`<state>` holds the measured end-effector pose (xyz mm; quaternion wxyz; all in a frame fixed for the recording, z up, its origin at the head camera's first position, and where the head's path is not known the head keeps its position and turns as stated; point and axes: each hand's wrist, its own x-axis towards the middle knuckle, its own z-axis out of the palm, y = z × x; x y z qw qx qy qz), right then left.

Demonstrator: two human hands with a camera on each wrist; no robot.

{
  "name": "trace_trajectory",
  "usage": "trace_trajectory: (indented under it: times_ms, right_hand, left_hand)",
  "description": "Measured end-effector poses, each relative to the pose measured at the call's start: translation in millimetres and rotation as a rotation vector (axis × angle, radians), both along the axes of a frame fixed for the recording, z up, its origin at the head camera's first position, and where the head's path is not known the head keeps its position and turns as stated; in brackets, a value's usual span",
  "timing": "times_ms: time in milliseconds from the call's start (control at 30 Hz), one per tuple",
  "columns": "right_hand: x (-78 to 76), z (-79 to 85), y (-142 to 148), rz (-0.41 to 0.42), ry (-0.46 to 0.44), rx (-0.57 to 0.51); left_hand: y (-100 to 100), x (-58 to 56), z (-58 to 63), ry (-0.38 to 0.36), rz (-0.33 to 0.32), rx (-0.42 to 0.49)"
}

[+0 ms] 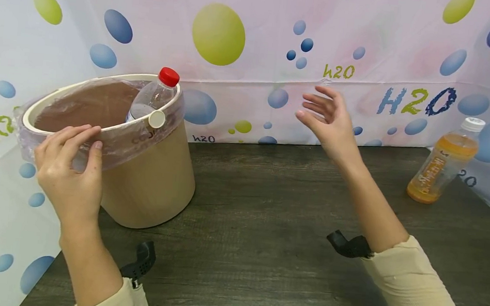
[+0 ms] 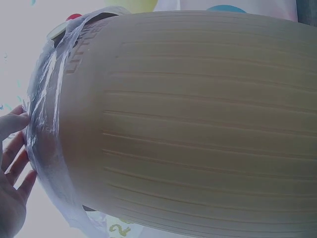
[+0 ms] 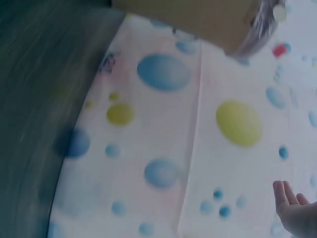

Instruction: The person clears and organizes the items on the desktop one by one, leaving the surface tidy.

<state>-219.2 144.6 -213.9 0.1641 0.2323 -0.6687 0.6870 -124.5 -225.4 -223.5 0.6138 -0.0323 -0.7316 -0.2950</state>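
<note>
A beige trash bin point(image 1: 150, 183) stands on the dark table, its rim lined with a clear plastic bag point(image 2: 47, 124). My left hand point(image 1: 70, 172) holds the near rim, fingers over the top edge and thumb on the outer side; the left wrist view shows the fingertips against the bagged rim. A clear plastic bottle point(image 1: 149, 98) with a red cap leans inside the bin, its lower part hidden. My right hand point(image 1: 328, 119) is raised above the back of the table, fingers loosely bent, holding nothing; it also shows at the corner of the right wrist view.
A bottle point(image 1: 445, 161) with orange drink and a white cap stands at the table's right. The wooden table point(image 1: 264, 232) runs back to a printed cloth backdrop point(image 1: 256, 76) with blue and green dots. A round cream knob point(image 1: 157, 119) sits on the bin's rim.
</note>
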Motion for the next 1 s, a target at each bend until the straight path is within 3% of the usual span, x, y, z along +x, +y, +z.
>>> trace_trajectory:
  times_ms: [200,367,500,700,800,867,1000]
  right_hand:
    - [12.8,-10.5,56,-0.148,0.010,-0.057]
    - [22.8,-15.8,96,-0.321,0.000,-0.086]
    - [30.6,-19.1,122,-0.420,-0.044,-0.122]
    - [30.6,-20.7,151,-0.548,-0.056,-0.177]
    - [29.2,-21.8,167,-0.674,-0.088,-0.148]
    - [28.6,-23.8,179,-0.801,-0.134,-0.073]
    - [26.6,-30.2,204,-0.968,-0.240,0.034]
  left_hand:
    - [2,0.1,0.0,-0.006,0.001,-0.004]
    - [4,0.2,1.4,-0.003,0.000,-0.006]
    - [6,0.5,1.7,-0.009,0.003,-0.007]
    - [4,0.1,1.0,-0.016,0.010,-0.016]
    - [-1,0.0,-1.1,-0.023,0.015,-0.027]
    - [-4,-0.5,-2.1,-0.021,0.016,-0.030]
    - [-4,-1.0,-2.6,-0.008,0.018,-0.026]
